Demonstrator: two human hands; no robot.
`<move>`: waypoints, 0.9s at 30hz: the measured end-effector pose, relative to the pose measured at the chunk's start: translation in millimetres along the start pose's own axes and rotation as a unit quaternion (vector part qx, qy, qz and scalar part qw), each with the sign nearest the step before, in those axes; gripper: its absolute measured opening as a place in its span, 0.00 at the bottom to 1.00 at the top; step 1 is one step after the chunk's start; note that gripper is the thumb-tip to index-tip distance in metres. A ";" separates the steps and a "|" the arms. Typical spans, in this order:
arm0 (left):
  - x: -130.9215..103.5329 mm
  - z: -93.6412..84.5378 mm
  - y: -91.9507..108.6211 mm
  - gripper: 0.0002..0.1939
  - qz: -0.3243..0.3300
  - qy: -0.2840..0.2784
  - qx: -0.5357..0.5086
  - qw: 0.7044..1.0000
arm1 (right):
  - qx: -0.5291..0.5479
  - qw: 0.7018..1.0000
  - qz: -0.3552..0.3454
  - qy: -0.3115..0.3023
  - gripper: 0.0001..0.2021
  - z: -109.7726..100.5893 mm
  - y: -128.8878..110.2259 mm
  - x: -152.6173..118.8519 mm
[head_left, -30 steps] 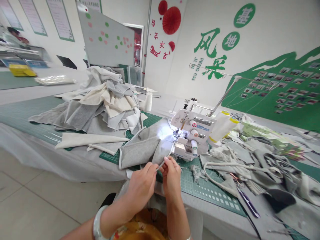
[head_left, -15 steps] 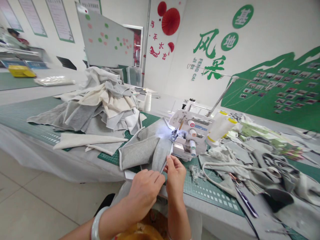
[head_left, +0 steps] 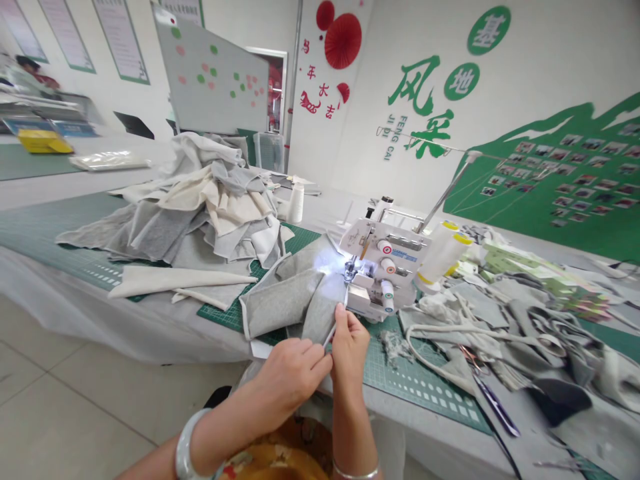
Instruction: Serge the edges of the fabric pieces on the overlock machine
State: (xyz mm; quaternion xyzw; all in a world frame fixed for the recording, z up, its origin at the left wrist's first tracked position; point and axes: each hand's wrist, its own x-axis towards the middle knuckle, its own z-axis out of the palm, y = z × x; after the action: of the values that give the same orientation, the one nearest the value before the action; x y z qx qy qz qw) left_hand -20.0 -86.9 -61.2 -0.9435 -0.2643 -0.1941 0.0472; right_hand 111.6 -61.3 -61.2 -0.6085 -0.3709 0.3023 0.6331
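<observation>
A grey piece of fabric (head_left: 285, 303) runs under the lit presser foot of the white overlock sewing machine (head_left: 387, 257). Its right edge is pinched between the thumb and fingers of my right hand (head_left: 351, 343), just in front of the machine. My left hand (head_left: 295, 373) is closed at the near end of the same fabric, knuckles up, beside my right hand. What lies inside the left fingers is partly hidden. The cloth spreads leftwards over the table in loose folds, with a pale stitched border.
A heap of grey and cream fabric pieces (head_left: 200, 207) lies left, with a folded strip (head_left: 170, 281) before it. Thread cones (head_left: 443, 253) stand behind the machine. On the right are fabric scraps (head_left: 500, 313), scissors (head_left: 475, 360) and purple-handled tweezers (head_left: 495, 403). A person (head_left: 33, 77) is far left.
My right hand has moved slightly up towards the machine along the fabric's edge. The left hand stays close by it, and the view has shifted a little.
</observation>
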 end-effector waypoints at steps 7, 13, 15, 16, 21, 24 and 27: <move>-4.0 -9.1 -4.9 0.18 -0.027 0.015 -0.033 0.999 | -0.168 0.984 -0.060 -0.020 0.24 -0.7 -9.0 1.0; 1.6 -12.2 -3.6 0.08 0.015 0.031 -0.010 0.999 | -0.313 0.945 -0.091 0.001 0.17 -10.6 -25.1 3.0; 3.3 -11.0 -3.2 0.06 0.023 0.042 -0.002 0.999 | -0.307 0.947 -0.088 0.012 0.15 -12.5 -28.2 2.7; 4.1 -10.6 -3.3 0.06 0.023 0.047 0.000 0.999 | -0.287 0.954 -0.082 0.011 0.14 -12.8 -28.5 2.5; 6.6 -7.9 -8.3 0.07 0.000 0.046 0.007 0.999 | -0.127 0.990 -0.029 -0.051 0.12 -8.9 -18.9 0.3; 6.6 -4.8 -12.6 0.09 -0.006 0.041 0.001 0.999 | -0.076 0.994 -0.005 -0.074 0.11 -5.7 -13.8 -2.4; 6.7 -4.0 -15.4 0.12 -0.014 0.033 -0.027 0.999 | -0.016 0.994 0.029 -0.102 0.09 -3.6 -13.9 -4.4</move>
State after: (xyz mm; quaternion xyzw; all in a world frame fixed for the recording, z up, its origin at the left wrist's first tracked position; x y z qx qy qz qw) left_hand -24.1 -71.2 -55.1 -0.9338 -0.2701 -0.2331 0.0282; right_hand 111.3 -68.0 -47.8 -0.5950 -0.4212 0.3748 0.5729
